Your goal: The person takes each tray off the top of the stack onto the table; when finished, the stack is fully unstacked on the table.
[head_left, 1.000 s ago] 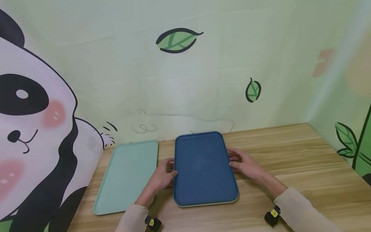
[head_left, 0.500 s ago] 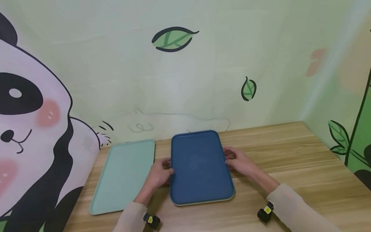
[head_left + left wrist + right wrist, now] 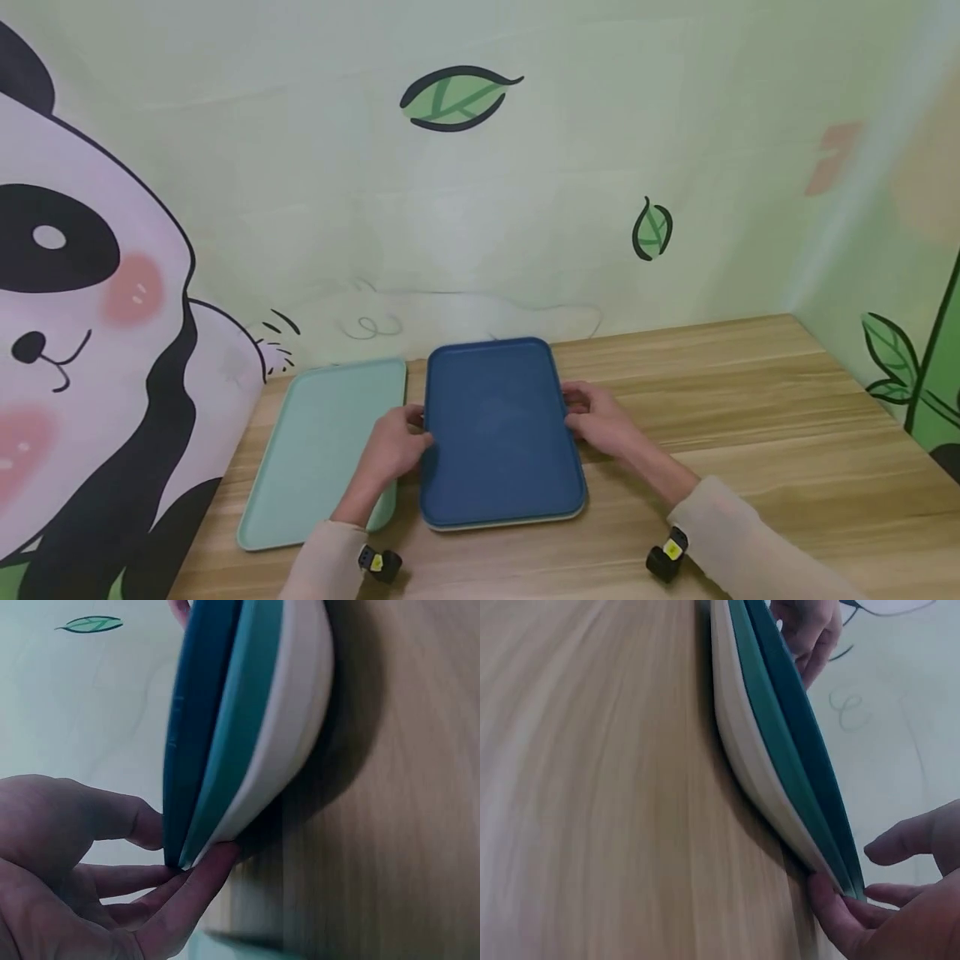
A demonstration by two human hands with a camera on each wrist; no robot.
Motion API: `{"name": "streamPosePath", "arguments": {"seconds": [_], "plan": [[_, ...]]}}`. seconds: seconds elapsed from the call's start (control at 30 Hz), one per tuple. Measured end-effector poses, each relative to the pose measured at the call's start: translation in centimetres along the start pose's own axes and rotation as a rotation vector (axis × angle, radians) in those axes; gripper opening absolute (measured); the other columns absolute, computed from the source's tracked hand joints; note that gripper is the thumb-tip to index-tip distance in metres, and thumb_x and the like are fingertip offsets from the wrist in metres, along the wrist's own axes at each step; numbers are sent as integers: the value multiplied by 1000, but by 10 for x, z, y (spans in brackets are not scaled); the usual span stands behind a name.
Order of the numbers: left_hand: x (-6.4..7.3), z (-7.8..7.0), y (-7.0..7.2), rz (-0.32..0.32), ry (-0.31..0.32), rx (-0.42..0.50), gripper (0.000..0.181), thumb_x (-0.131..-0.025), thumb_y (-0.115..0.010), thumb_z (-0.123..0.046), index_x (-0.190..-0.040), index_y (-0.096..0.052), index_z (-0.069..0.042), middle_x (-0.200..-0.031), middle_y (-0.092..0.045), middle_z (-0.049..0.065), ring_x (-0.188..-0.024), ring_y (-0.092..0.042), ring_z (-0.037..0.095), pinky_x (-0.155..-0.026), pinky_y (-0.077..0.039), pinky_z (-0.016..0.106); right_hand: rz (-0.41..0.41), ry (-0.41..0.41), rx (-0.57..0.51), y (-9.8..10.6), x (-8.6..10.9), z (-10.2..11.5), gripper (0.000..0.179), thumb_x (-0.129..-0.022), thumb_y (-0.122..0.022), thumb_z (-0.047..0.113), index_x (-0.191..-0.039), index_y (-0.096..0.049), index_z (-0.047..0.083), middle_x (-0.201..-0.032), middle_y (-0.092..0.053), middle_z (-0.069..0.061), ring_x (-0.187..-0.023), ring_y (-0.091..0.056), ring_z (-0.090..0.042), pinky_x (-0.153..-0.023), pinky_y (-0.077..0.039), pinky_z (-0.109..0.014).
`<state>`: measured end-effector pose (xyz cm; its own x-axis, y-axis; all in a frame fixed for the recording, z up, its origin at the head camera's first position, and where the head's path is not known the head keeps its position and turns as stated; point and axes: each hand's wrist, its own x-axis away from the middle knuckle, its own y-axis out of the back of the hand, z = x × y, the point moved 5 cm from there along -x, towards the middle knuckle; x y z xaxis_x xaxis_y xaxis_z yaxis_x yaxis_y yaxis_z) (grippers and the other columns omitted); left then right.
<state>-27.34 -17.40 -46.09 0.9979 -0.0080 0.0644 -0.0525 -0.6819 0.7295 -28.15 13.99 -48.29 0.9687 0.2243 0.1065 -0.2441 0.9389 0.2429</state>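
Largest in the head view is the pale green wall (image 3: 540, 175), running from 9 o'clock over 12 to 3. Below it the wood-grain worktop (image 3: 720, 408) spreads from 7 round to 4. A painted panda (image 3: 82, 333) fills the wall at 9 o'clock.

Just below the centre of the view, toward 6 o'clock, is the stack (image 3: 501, 442), its long sides running roughly 12 to 6. The wrist views show 3 layers in it: a blue tray (image 3: 195, 712) on top, a teal tray (image 3: 251, 690) under that and a white tray (image 3: 301, 690) lowest. Whether its whole underside touches the worktop I cannot tell.

At 9 o'clock from the stack, near but apart, a mint tray (image 3: 326, 442) lies flat, partly hidden by the left arm.

Pale sleeves (image 3: 742, 533) come in from 5 and 7 o'clock. The left hand (image 3: 393, 446) grasps the stack at its 9 o'clock edge, thumb against the blue rim, a fingertip under the white 1. The right hand (image 3: 600, 421) grasps it at 3 o'clock, fingers at the lower edge, thumb by the blue rim.

A painted leaf (image 3: 459, 98) sits at 12 o'clock. Each wrist carries a small black camera (image 3: 663, 560) with a yellow patch.
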Motion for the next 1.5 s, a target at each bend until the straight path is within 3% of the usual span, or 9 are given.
{"name": "streamPosePath", "arguments": {"seconds": [0.17, 0.47, 0.57, 0.7, 0.8, 1.03, 1.23, 1.5], "plan": [[1, 7, 8, 35, 35, 15, 49, -95, -67, -2, -143, -59, 7, -122, -68, 23, -84, -69, 25, -59, -61, 36, -18, -14, -33, -12, -3, 3, 61, -92, -53, -9, -152, -45, -10, -146, -55, -29, -127, -60, -39, -84, -59, -37], [-1, 9, 13, 33, 19, -65, 50, -95, -66, 0, -144, -58, 9, -126, -68, 27, -68, -68, 20, -56, -59, 35, -53, -27, -25, -19, -8, 4, 61, -91, -54, -10, -152, -46, -10, -145, -57, -28, -127, -61, -39, -87, -59, -38], [0, 7, 13, 13, 7, -119, 50, -93, -66, 0, -142, -59, 11, -125, -69, 28, -73, -70, 22, -62, -58, 36, -34, -20, -41, -18, -7, 3, 60, -93, -54, -10, -153, -44, -11, -147, -55, -29, -130, -59, -41, -90, -59, -40], [2, 6, 12, -19, -17, -160, 49, -92, -67, -1, -140, -61, 11, -123, -71, 28, -97, -72, 32, -76, -60, 43, -8, -12, -62, -16, -7, 1, 59, -96, -55, -10, -153, -43, -11, -148, -53, -30, -132, -57, -42, -95, -58, -44], [6, 6, 13, -48, -36, -176, 46, -95, -67, -4, -138, -62, 11, -122, -72, 27, -105, -71, 37, -81, -60, 47, 9, -17, -63, -15, -7, -1, 58, -97, -55, -9, -154, -43, -10, -150, -52, -30, -134, -55, -43, -99, -57, -46], [9, 13, 26, -116, -66, -109, 46, -102, -67, -15, -139, -60, 11, -120, -71, 23, -103, -73, 35, -77, -61, 46, -12, -38, -51, -13, -9, -2, 55, -98, -56, -8, -152, -46, -8, -148, -55, -27, -132, -57, -40, -98, -58, -44], [3, 27, 25, -87, -44, -27, 52, -104, -66, -15, -146, -53, 12, -127, -66, 27, -112, -69, 41, -84, -60, 49, -44, -36, -62, -16, -12, -4, 55, -97, -58, -8, -151, -48, -9, -146, -56, -27, -130, -59, -41, -92, -60, -40], [0, 29, 22, -84, -46, -2, 50, -100, -70, -7, -144, -55, 12, -126, -67, 27, -112, -70, 42, -84, -61, 49, -47, -31, -85, -21, -12, 1, 53, -97, -59, -8, -149, -49, -10, -147, -56, -29, -130, -59, -42, -92, -61, -44]]}}
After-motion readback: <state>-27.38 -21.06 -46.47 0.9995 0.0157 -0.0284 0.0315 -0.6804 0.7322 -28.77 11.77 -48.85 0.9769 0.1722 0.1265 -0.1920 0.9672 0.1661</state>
